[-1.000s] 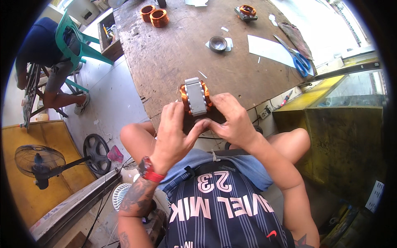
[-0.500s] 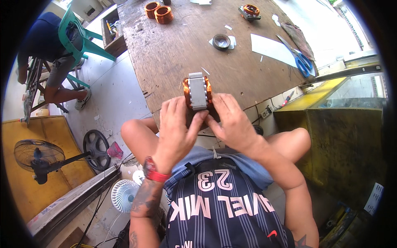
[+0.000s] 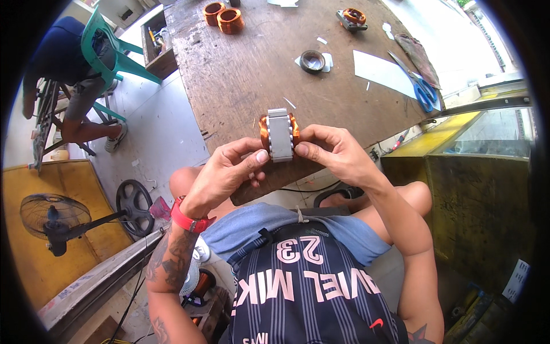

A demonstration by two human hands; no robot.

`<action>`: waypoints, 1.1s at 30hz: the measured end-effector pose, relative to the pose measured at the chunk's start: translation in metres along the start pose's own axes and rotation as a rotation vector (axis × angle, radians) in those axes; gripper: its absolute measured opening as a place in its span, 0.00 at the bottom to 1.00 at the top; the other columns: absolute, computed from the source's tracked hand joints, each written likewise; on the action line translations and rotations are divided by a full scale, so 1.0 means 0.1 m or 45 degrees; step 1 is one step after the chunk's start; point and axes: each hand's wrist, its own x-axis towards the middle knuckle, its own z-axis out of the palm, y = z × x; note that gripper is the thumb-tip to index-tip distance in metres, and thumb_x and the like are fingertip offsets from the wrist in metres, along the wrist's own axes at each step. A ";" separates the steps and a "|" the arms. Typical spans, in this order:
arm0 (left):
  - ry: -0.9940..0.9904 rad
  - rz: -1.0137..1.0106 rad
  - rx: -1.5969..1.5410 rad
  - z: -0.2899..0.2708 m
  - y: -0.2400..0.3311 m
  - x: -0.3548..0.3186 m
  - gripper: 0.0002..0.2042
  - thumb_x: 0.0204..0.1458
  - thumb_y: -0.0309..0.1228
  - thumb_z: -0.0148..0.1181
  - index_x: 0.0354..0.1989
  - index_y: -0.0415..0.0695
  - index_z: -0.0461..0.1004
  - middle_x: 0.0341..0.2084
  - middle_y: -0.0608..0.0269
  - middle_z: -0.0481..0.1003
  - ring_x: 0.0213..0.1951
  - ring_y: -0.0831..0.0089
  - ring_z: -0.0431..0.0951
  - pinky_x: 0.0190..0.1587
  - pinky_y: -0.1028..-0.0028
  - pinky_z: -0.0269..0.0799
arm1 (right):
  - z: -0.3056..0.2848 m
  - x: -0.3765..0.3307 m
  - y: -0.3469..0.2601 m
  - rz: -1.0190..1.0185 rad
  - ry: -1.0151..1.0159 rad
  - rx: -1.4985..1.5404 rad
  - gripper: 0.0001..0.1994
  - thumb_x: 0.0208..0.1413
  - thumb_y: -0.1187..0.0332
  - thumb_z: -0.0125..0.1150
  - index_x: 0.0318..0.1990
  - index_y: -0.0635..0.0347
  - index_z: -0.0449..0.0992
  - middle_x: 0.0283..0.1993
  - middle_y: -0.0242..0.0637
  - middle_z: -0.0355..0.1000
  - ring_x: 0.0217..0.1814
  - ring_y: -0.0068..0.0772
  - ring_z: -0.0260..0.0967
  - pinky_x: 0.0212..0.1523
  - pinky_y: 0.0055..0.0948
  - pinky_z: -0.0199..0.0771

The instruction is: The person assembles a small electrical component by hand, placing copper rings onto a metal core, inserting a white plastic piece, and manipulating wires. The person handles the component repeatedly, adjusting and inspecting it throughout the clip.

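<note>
Grip of the left hand [image 3: 229, 166] closed lightly on the left flank of a grey stator [image 3: 279, 135], with thumb laid along the near side and fingertips partly hidden. Grip of the right hand [image 3: 338, 152] closed on the opposite flank, with thumb and index finger touching beside the orange copper windings [image 3: 295, 127]. Held upright on edge between the two, over the near end of the brown wooden tabletop [image 3: 252, 63]; impossible to tell whether lifted or resting there. On the left wrist, a red watch band [image 3: 189, 218]. Just beyond the stator, a thin white strip [image 3: 289, 103]. Farther out, a dark ring [image 3: 312, 70] lying on white scraps [image 3: 327, 62]. To the right, a white sheet [image 3: 375, 69], with blue-handled scissors [image 3: 425, 96] partly over one corner, and near these a crumpled brownish cloth [image 3: 417, 51]. Toward the far end, two round copper coils [image 3: 231, 22] touching or nearly so at left, and a dark-based part with a copper winding [image 3: 352, 18] at right. Beyond the tabletop, at left, a wooden drawer [image 3: 160, 54] with small tools inside, then a green plastic chair [image 3: 109, 54] with a seated person [image 3: 57, 49]. Lower down, a standing fan [image 3: 55, 215] before a yellow panel [image 3: 74, 183]. At far right, a worn yellow-and-black cabinet [image 3: 481, 206].
</note>
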 end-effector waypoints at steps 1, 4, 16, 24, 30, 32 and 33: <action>0.002 0.041 0.004 0.01 -0.01 0.00 0.16 0.68 0.38 0.63 0.57 0.40 0.79 0.37 0.71 0.79 0.33 0.86 0.75 0.38 0.82 0.73 | 0.00 0.00 0.00 0.029 0.020 -0.065 0.15 0.69 0.62 0.66 0.52 0.66 0.81 0.43 0.29 0.80 0.47 0.18 0.73 0.52 0.24 0.74; 0.054 0.154 -0.020 0.09 -0.05 -0.01 0.12 0.68 0.36 0.64 0.50 0.40 0.77 0.32 0.72 0.75 0.29 0.86 0.71 0.35 0.82 0.70 | 0.02 -0.01 0.02 0.029 0.050 -0.146 0.14 0.69 0.63 0.65 0.51 0.67 0.81 0.43 0.30 0.80 0.46 0.19 0.73 0.51 0.25 0.74; 0.504 0.354 0.399 0.49 -0.02 0.13 0.23 0.71 0.50 0.56 0.43 0.37 0.76 0.29 0.68 0.72 0.32 0.82 0.67 0.35 0.76 0.66 | 0.35 0.07 -0.01 -0.018 0.352 -0.066 0.23 0.73 0.45 0.55 0.41 0.60 0.76 0.33 0.23 0.70 0.36 0.15 0.63 0.40 0.20 0.65; 0.553 0.456 0.174 0.56 -0.10 0.14 0.19 0.74 0.47 0.50 0.42 0.44 0.76 0.24 0.81 0.64 0.26 0.91 0.57 0.28 0.83 0.53 | 0.50 0.13 0.10 -0.183 0.590 -0.019 0.24 0.72 0.47 0.58 0.37 0.63 0.79 0.29 0.26 0.72 0.33 0.15 0.64 0.34 0.22 0.65; 0.274 0.200 -0.271 0.30 -0.13 0.15 0.19 0.73 0.47 0.52 0.48 0.43 0.79 0.25 0.79 0.66 0.25 0.88 0.60 0.28 0.82 0.58 | 0.22 0.13 0.13 0.051 0.329 0.207 0.22 0.72 0.50 0.59 0.39 0.64 0.81 0.32 0.27 0.76 0.35 0.15 0.69 0.37 0.21 0.70; 0.281 0.185 -0.052 0.21 -0.01 0.12 0.21 0.74 0.48 0.51 0.49 0.42 0.79 0.28 0.76 0.69 0.27 0.86 0.64 0.30 0.81 0.63 | 0.06 0.11 0.04 0.100 0.122 0.249 0.17 0.73 0.54 0.59 0.44 0.61 0.82 0.38 0.27 0.78 0.40 0.18 0.72 0.45 0.21 0.72; 0.324 0.201 0.127 0.16 0.08 0.10 0.22 0.74 0.49 0.50 0.50 0.41 0.79 0.29 0.74 0.71 0.27 0.85 0.66 0.31 0.80 0.65 | 0.00 0.13 -0.02 0.071 0.250 0.066 0.20 0.73 0.51 0.58 0.45 0.61 0.82 0.39 0.28 0.78 0.41 0.18 0.71 0.46 0.22 0.72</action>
